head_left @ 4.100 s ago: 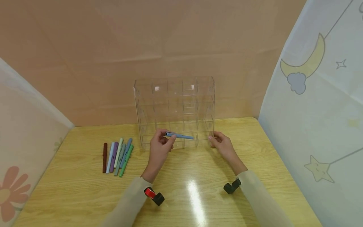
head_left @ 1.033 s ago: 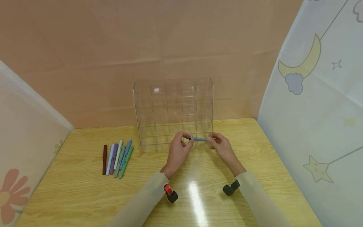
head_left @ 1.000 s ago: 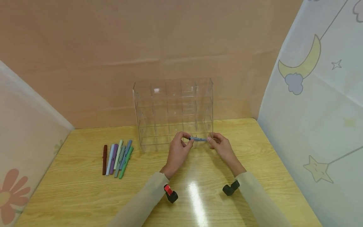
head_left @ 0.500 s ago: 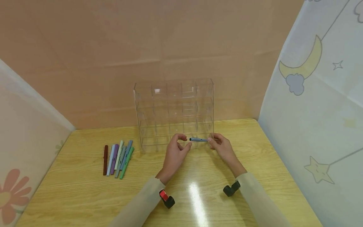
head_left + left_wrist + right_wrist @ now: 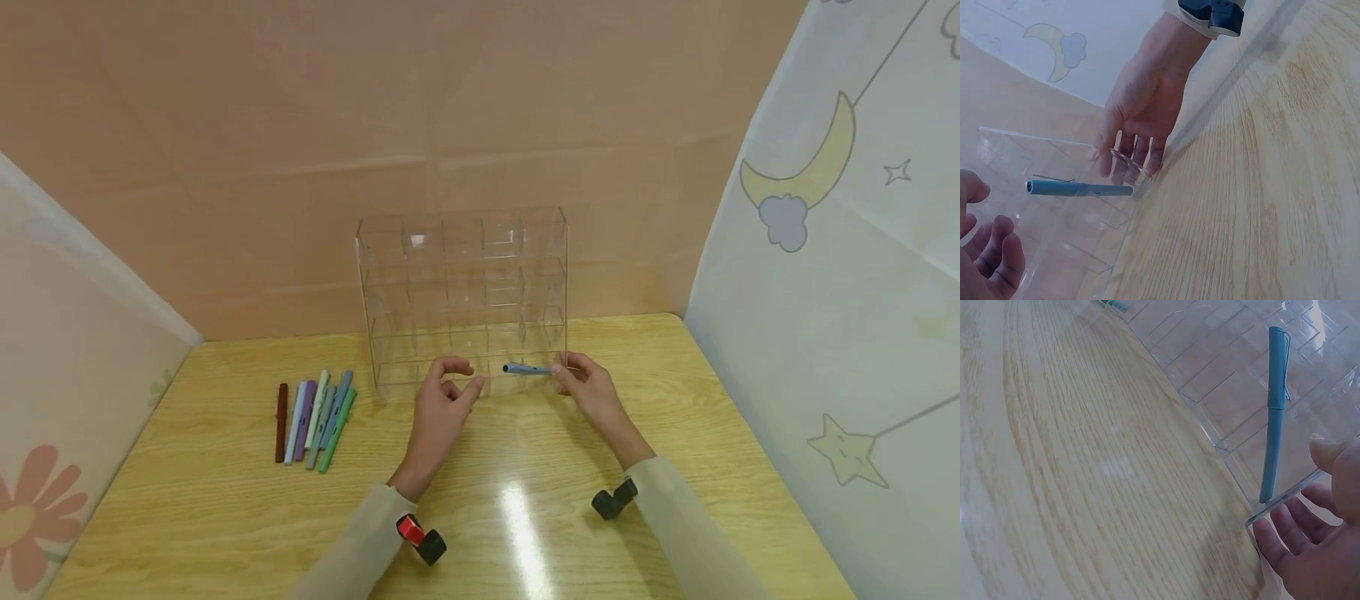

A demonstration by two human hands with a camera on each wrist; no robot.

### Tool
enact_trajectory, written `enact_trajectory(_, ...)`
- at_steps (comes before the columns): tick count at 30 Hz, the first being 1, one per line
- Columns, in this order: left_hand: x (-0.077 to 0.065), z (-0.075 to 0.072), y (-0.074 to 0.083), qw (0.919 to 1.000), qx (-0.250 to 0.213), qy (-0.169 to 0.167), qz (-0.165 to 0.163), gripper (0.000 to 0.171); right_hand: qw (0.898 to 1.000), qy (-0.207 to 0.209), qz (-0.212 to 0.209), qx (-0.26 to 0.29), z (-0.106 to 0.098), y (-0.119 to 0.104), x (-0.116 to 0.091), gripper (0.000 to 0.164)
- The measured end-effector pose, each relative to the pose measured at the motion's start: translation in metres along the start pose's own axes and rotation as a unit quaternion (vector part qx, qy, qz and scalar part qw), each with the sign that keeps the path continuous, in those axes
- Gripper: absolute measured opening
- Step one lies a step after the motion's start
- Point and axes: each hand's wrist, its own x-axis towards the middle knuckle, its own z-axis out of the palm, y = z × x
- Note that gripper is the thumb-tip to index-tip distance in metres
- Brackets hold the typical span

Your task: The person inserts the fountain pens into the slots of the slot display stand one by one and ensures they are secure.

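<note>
Seven loose pens (image 5: 317,410) on one wooden surface (image 5: 210,500) and one blue pen (image 5: 527,369) at one clear rack (image 5: 465,287) with five columns of compartments, eight pens altogether; two black wrist cameras (image 5: 606,505) on two pale sleeves (image 5: 693,533); on two printed side hangings (image 5: 787,333), one crescent moon (image 5: 825,163), one smiling star (image 5: 845,451), one outlined four-pointed star (image 5: 897,172) and one large red-petalled flower (image 5: 33,479)
</note>
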Motion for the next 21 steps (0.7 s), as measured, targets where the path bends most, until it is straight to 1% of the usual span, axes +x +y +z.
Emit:
enact_trajectory(8, -0.007, -0.019, -0.003, 0.9998, -0.009, 0.020, -0.002, 0.030, 1.000, -0.006, 0.011, 0.001, -0.001, -0.001, -0.001, 0.063)
enact_trajectory(11, -0.010, -0.023, -0.004, 0.9996, -0.014, 0.024, -0.001, 0.029, 1.000, -0.010, 0.009, 0.000, -0.002, -0.001, -0.002, 0.063)
enact_trajectory(17, -0.019, -0.028, -0.004, 0.9995, -0.015, 0.026, -0.013, 0.031, 1.000, -0.013, 0.005, -0.003, -0.004, 0.000, -0.002, 0.063)
enact_trajectory(21, -0.025, -0.034, -0.006, 0.9990, -0.016, 0.036, -0.020, 0.032, 1.000, -0.013, 0.003, 0.000, -0.003, -0.002, -0.002, 0.063)
